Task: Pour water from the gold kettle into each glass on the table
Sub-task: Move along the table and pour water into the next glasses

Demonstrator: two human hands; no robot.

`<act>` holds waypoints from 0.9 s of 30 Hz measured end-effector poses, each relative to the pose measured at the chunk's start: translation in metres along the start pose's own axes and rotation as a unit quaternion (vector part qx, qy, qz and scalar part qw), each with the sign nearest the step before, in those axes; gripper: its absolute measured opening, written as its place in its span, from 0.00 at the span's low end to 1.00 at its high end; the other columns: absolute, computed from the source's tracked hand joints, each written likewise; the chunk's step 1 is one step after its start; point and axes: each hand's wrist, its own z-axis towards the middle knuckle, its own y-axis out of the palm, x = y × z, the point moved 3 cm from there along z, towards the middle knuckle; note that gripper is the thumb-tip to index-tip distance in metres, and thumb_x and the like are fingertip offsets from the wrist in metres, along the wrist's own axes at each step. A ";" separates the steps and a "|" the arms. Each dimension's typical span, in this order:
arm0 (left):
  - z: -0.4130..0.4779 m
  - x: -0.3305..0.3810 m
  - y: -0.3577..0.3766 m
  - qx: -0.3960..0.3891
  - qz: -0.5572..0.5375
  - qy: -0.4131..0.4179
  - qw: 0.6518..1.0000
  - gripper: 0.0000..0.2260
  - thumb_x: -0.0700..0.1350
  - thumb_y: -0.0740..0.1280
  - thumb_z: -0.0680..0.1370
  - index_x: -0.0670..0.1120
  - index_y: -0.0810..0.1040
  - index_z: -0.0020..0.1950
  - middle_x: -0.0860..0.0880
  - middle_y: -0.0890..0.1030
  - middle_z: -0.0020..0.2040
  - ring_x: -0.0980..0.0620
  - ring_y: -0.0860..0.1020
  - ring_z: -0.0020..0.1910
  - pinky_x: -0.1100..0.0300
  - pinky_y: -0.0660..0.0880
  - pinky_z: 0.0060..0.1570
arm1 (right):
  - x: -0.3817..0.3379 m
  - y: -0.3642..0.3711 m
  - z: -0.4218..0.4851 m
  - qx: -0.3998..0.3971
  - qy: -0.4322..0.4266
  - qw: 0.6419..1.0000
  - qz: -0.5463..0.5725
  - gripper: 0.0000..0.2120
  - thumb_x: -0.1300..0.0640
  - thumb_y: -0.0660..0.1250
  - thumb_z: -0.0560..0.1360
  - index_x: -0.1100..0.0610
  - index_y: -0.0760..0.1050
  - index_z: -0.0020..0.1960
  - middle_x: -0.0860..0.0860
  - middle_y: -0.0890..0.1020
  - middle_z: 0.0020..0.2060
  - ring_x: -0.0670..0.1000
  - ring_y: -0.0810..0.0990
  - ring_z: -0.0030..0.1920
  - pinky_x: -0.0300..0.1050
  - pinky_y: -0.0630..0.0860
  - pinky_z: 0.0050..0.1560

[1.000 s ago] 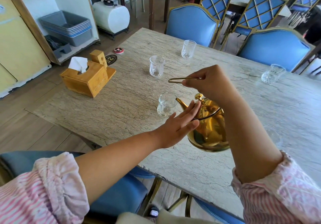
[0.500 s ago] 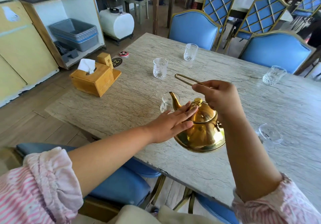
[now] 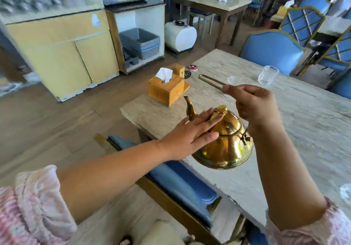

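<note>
The gold kettle hangs above the near edge of the marble table, nearly upright, spout pointing to the far left. My right hand is shut on its long handle. My left hand lies flat with spread fingers against the lid and the kettle's left side. One glass stands at the table's far side. The rim of a second glass shows just behind my right hand. A third glass is cut off at the right edge.
A wooden tissue box stands on the table's far left corner, near a red round disc. A blue chair seat sits below the near edge. More blue chairs line the far side. A yellow cabinet stands at the left.
The view has swung left and is blurred. The kettle has tipped back from its pouring tilt toward upright. The near glass by the spout is out of sight now.
</note>
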 end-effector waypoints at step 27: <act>-0.116 -0.263 -0.230 0.055 0.008 -0.059 0.997 0.26 0.65 0.46 0.77 0.63 0.48 0.75 0.56 0.42 0.78 0.60 0.40 0.75 0.45 0.41 0.74 | -0.011 0.373 0.095 -0.099 0.013 0.994 0.049 0.11 0.56 0.74 0.69 0.65 0.81 0.42 0.44 0.62 0.16 0.44 0.55 0.18 0.34 0.56 0.20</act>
